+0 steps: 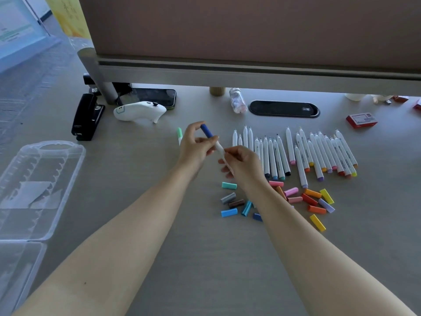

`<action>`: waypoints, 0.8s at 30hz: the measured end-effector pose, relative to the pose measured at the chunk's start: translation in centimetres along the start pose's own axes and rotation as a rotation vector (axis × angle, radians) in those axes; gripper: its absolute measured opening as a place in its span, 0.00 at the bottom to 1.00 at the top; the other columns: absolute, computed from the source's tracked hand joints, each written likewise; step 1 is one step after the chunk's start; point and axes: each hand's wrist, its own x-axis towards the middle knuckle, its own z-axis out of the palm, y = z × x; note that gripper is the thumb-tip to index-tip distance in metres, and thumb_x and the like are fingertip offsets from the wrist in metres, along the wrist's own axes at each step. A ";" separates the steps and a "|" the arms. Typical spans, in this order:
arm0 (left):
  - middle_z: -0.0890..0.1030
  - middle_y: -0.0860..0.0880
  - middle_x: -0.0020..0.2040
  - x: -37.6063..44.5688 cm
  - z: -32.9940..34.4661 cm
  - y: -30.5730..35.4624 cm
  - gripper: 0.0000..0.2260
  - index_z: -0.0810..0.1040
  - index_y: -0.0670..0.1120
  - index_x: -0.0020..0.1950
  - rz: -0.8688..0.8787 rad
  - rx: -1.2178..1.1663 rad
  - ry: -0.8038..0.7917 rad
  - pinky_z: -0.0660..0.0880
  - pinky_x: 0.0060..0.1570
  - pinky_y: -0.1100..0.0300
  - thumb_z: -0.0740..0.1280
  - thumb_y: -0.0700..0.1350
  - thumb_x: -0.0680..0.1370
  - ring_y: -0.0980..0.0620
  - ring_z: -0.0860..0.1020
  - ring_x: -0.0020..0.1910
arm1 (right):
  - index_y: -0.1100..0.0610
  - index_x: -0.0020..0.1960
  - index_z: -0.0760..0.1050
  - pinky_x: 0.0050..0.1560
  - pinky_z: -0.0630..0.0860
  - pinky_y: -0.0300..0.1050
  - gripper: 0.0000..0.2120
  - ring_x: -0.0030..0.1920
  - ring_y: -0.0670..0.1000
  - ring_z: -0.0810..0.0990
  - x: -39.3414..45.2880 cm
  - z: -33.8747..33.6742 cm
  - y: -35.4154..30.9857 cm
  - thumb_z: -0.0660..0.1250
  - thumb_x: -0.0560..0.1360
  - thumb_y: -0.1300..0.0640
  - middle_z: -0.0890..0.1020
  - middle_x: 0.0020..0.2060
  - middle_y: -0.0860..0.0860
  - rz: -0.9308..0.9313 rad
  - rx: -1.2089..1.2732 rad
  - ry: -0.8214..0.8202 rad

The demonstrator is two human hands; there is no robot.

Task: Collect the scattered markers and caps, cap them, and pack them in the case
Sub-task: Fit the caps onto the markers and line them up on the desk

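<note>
Both hands hold one white marker (219, 147) above the desk. Its dark blue cap (206, 130) sits on the upper end, pinched by my left hand (196, 147). My right hand (241, 164) grips the marker's lower part. Several uncapped white markers (303, 151) lie in a row on the right. Several loose coloured caps (293, 198) are scattered in front of them, some hidden under my right forearm. A green-capped marker (179, 134) lies behind my left hand. The clear plastic case (38, 179) lies open at the left.
A black stapler (87, 116), a white controller (140, 111) and a phone (157, 96) lie at the back left. A small bottle (238, 102), a black oval cable cover (283, 108) and a red box (361, 120) are at the back. A desk partition (250, 71) overhangs them.
</note>
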 end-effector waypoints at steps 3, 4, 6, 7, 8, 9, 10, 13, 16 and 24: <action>0.74 0.46 0.37 1.8 -0.6 0.5 0.18 0.67 0.43 0.66 -0.052 0.028 -0.019 0.73 0.34 0.67 0.63 0.34 0.76 0.54 0.74 0.34 | 0.58 0.55 0.75 0.31 0.70 0.28 0.09 0.37 0.43 0.74 1.2 -0.4 0.3 0.60 0.78 0.59 0.77 0.41 0.48 -0.033 -0.143 0.052; 0.74 0.45 0.38 2.4 -1.0 0.4 0.19 0.67 0.42 0.67 -0.054 0.100 -0.037 0.74 0.35 0.68 0.62 0.35 0.77 0.53 0.75 0.36 | 0.59 0.56 0.75 0.34 0.70 0.29 0.09 0.41 0.44 0.75 1.7 -0.7 0.7 0.61 0.77 0.59 0.77 0.44 0.48 -0.050 -0.202 0.116; 0.76 0.46 0.40 3.4 -1.7 -0.1 0.20 0.66 0.43 0.68 -0.027 0.252 -0.081 0.74 0.46 0.65 0.62 0.36 0.77 0.49 0.76 0.42 | 0.59 0.57 0.74 0.45 0.74 0.36 0.11 0.49 0.49 0.77 2.8 -1.0 1.7 0.63 0.76 0.57 0.77 0.46 0.49 -0.073 -0.320 0.245; 0.76 0.46 0.39 3.9 -2.0 -0.4 0.20 0.66 0.44 0.68 -0.014 0.312 -0.098 0.72 0.51 0.62 0.62 0.37 0.77 0.49 0.76 0.46 | 0.59 0.57 0.74 0.52 0.74 0.42 0.12 0.52 0.51 0.77 3.2 -1.0 2.0 0.64 0.75 0.56 0.77 0.48 0.50 -0.077 -0.391 0.292; 0.76 0.47 0.39 4.3 -2.3 -0.8 0.20 0.66 0.45 0.68 -0.005 0.367 -0.112 0.70 0.53 0.60 0.63 0.38 0.77 0.49 0.76 0.47 | 0.58 0.57 0.74 0.57 0.73 0.47 0.14 0.56 0.53 0.76 3.7 -0.9 2.3 0.65 0.75 0.54 0.78 0.52 0.51 -0.074 -0.481 0.323; 0.76 0.48 0.39 4.8 -2.6 -1.2 0.19 0.66 0.45 0.68 0.001 0.420 -0.118 0.69 0.52 0.59 0.64 0.39 0.77 0.49 0.75 0.47 | 0.57 0.58 0.74 0.61 0.69 0.50 0.15 0.58 0.53 0.74 4.1 -0.7 2.5 0.66 0.74 0.51 0.77 0.55 0.53 -0.064 -0.582 0.342; 0.75 0.50 0.38 5.2 -2.8 -1.5 0.19 0.67 0.46 0.67 0.011 0.473 -0.120 0.70 0.52 0.57 0.64 0.40 0.76 0.49 0.75 0.47 | 0.57 0.58 0.74 0.61 0.66 0.50 0.16 0.60 0.54 0.71 4.3 -0.5 2.7 0.65 0.74 0.49 0.75 0.58 0.54 -0.044 -0.675 0.351; 0.73 0.53 0.35 6.2 -3.5 -2.1 0.19 0.69 0.48 0.65 0.044 0.620 -0.115 0.71 0.58 0.49 0.67 0.44 0.75 0.45 0.76 0.48 | 0.57 0.54 0.74 0.58 0.63 0.50 0.18 0.59 0.56 0.67 4.8 0.3 2.6 0.66 0.73 0.45 0.71 0.57 0.55 0.007 -0.852 0.363; 0.74 0.51 0.40 6.8 -4.1 -2.2 0.21 0.68 0.48 0.67 0.064 0.733 -0.100 0.69 0.61 0.47 0.66 0.47 0.75 0.43 0.75 0.54 | 0.59 0.49 0.74 0.56 0.63 0.49 0.18 0.56 0.56 0.68 5.4 1.1 2.6 0.65 0.73 0.44 0.71 0.53 0.56 0.004 -0.977 0.386; 0.75 0.44 0.61 8.0 -4.9 -2.2 0.23 0.64 0.44 0.71 0.141 0.957 -0.038 0.63 0.59 0.56 0.64 0.47 0.77 0.44 0.66 0.65 | 0.59 0.46 0.80 0.51 0.62 0.46 0.12 0.50 0.52 0.71 5.9 1.5 2.1 0.66 0.73 0.50 0.73 0.43 0.51 -0.055 -0.679 0.345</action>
